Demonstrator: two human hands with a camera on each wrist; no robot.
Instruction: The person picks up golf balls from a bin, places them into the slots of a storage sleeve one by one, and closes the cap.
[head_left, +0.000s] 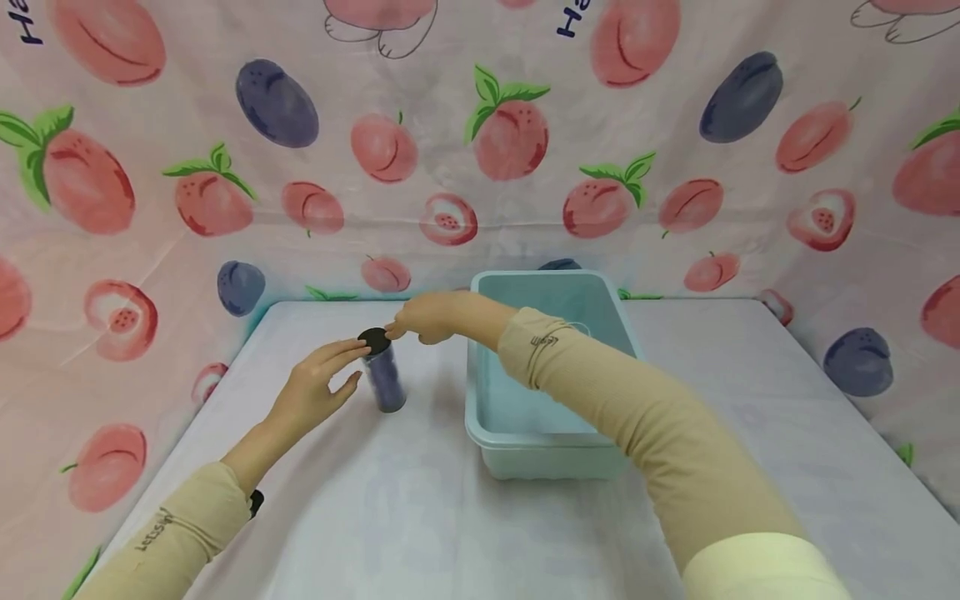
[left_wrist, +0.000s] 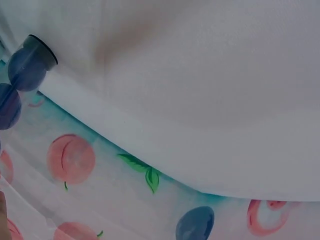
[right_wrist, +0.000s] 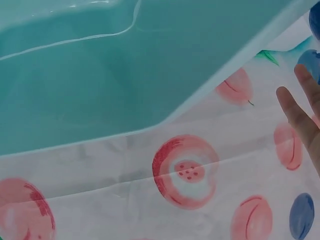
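Note:
A clear cylindrical canister [head_left: 386, 379] with a black lid [head_left: 374, 340] stands upright on the table, left of the basin. Blue balls [left_wrist: 27, 69] show through its wall in the left wrist view. My left hand [head_left: 311, 385] is beside it, its fingers stretched over the lid's left side and its thumb apart, near the canister's wall. From the other side my right hand [head_left: 429, 317] reaches across the basin, fingertips at the lid's right edge. Two straight, spread fingers [right_wrist: 295, 117] of that hand show in the right wrist view.
A light blue plastic basin [head_left: 474, 400] stands right of the canister, under my right forearm. A thin pale line [right_wrist: 95, 36] runs inside it. Fruit-printed cloth [head_left: 510, 200] hangs behind and beside the white table [head_left: 420, 517].

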